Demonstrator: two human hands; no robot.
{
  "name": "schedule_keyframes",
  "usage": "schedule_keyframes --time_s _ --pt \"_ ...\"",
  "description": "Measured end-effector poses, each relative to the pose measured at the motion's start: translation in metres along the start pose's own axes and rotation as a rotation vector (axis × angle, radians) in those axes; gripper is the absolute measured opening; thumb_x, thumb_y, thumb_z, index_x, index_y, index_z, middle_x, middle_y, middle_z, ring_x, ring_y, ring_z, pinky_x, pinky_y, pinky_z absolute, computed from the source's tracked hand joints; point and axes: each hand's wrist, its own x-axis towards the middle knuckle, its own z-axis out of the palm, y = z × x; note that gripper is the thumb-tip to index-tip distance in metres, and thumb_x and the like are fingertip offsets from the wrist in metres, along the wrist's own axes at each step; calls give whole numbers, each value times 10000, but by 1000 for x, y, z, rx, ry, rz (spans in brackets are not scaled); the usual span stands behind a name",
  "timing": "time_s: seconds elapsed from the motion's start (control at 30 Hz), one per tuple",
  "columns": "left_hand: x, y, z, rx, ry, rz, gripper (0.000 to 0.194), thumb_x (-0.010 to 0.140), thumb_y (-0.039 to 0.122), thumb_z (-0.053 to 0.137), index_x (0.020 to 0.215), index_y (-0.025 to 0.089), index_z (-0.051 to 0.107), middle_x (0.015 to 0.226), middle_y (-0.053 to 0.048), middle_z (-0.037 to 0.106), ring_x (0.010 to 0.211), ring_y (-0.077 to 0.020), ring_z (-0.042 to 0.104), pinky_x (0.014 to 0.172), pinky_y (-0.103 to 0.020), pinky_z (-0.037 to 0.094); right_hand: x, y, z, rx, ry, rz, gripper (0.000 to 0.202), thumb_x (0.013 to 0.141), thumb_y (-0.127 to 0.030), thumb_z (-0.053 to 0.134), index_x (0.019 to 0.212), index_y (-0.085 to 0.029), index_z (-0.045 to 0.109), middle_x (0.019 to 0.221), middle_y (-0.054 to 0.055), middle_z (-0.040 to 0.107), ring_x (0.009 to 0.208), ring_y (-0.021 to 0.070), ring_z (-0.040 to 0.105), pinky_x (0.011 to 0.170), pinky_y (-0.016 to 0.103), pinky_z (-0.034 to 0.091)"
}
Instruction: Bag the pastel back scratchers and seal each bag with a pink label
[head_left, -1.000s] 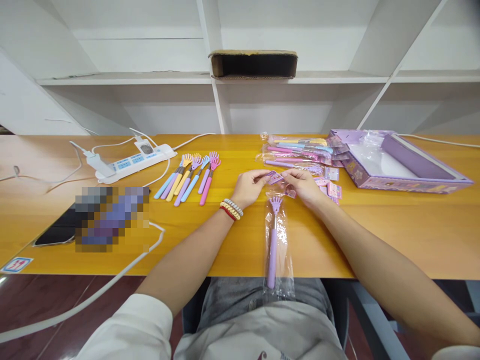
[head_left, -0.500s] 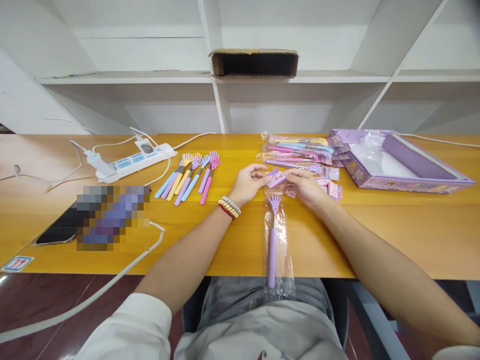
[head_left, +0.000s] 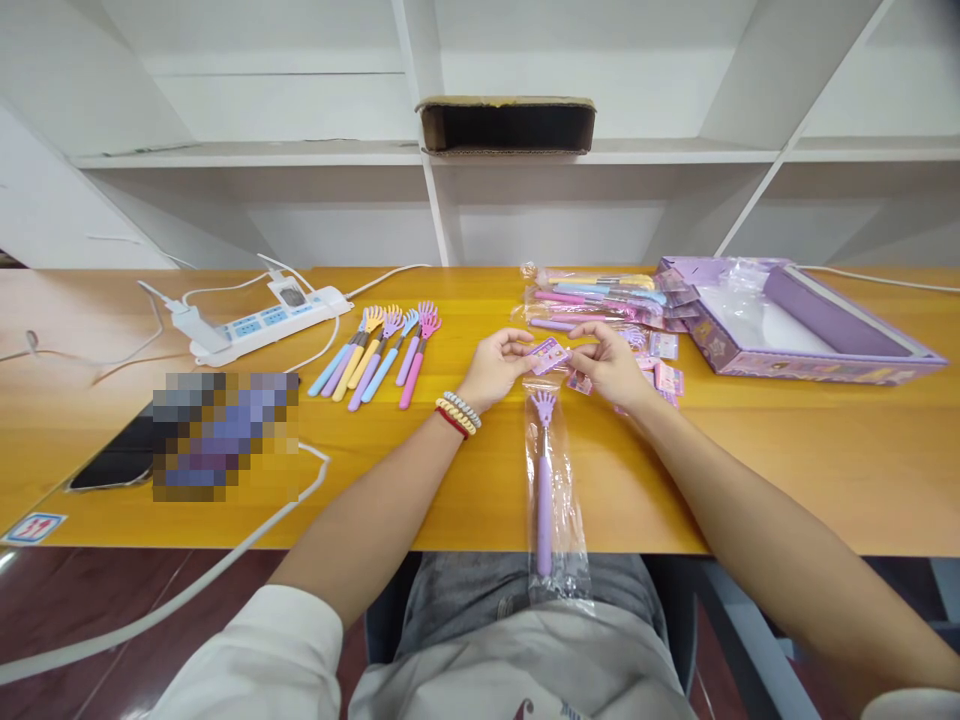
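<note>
- My left hand (head_left: 495,368) pinched the left edge of a small pink header card (head_left: 550,355) between thumb and fingers, and my right hand (head_left: 611,366) nipped its right edge, so the card was stretched flat between them, just above the counter (head_left: 787,470).
- I held it by the edges, I judge, so its printed face stayed in my view and my fingers kept off it.
- The purple back scratcher (head_left: 544,480) lay in its clear sleeve (head_left: 559,530) at 6 o'clock from the card, claw end pointing at my hands and handle end hanging past the counter's near edge over my lap; that kept the sleeve's mouth close under the card.
- At 9 o'clock from my left hand the unwrapped scratchers (head_left: 382,352) lay fanned side by side, claws away from me, well apart from the wrapped ones.
- At 12 o'clock from my right hand the bagged scratchers (head_left: 592,298) were piled, with loose pink cards (head_left: 664,375) just beside that hand at 3 o'clock, within easy reach.
- The open purple box (head_left: 795,325) sat further out at 2 o'clock, tipped open toward me.
- The power strip (head_left: 259,322) and its cables stayed at 10 o'clock, away from the work.
</note>
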Motion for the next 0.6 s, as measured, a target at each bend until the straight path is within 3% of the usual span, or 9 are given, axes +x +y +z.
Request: schedule_keyframes --time_s 0.2,0.37,0.6 --pt "0 -1 0 8 -3 3 332 585 96 701 886 123 562 763 -9 603 701 -97 583 711 -263 486 1 4 -1 -107 -12 -92 103 686 -229 592 757 -174 541 583 -21 584 468 99 534 441 213 404" --pt "1 -3 0 16 -10 14 340 581 92 706 888 122 562 778 -13 599 718 -99 581 716 -265 490 -1 -2 -3 -149 -31 -56 124 684 -212 561 769 -158 633 647 3 630 492 106 541 484 239 432" --pt "1 -2 0 -11 -23 20 356 566 101 723 880 125 555 749 6 578 702 -88 573 714 -256 485 -4 -7 -2 -241 11 -83 303 750 -438 570 674 -155 652 534 3 588 478 107 508 480 234 396"
